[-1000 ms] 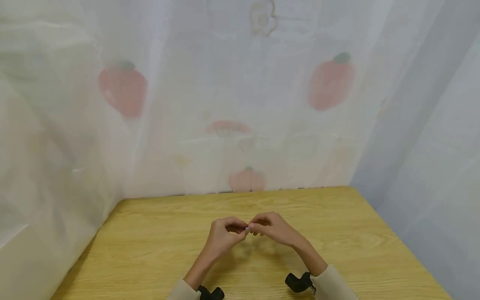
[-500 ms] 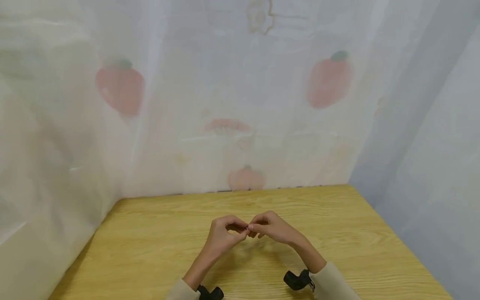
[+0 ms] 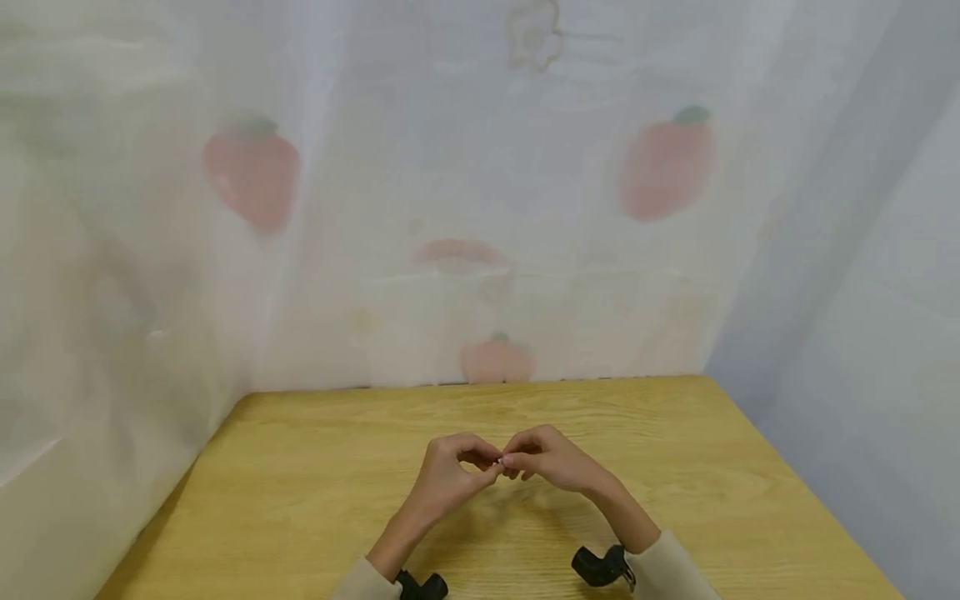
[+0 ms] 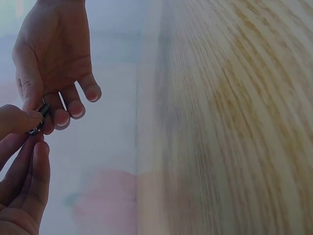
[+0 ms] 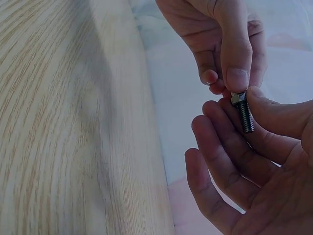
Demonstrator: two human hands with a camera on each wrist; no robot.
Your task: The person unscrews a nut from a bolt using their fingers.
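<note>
Both hands meet fingertip to fingertip above the wooden table (image 3: 315, 483) in the head view. Between them is a small dark metal bolt (image 5: 246, 117), its threaded shank clear in the right wrist view. A shiny hexagonal part (image 5: 238, 99) sits at its upper end; whether this is a nut or the head I cannot tell. The left hand (image 3: 447, 477) pinches that end with thumb and finger. With thumb and index finger the right hand (image 3: 558, 462) pinches the bolt beside it, its other fingers loosely spread. In the left wrist view, fingers partly cover the bolt (image 4: 44, 110).
White sheeting (image 3: 375, 183) printed with strawberries rises behind the table, and more covers the left (image 3: 97, 275) and right (image 3: 885, 358) sides. A black camera mount sits at the left wrist (image 3: 422, 586) and another mount at the right wrist (image 3: 598, 567).
The hands stay together at the same place while their fingertips shift slightly. A pale glint between them is hidden half a second ago and shows again now. The head view wobbles a little.
</note>
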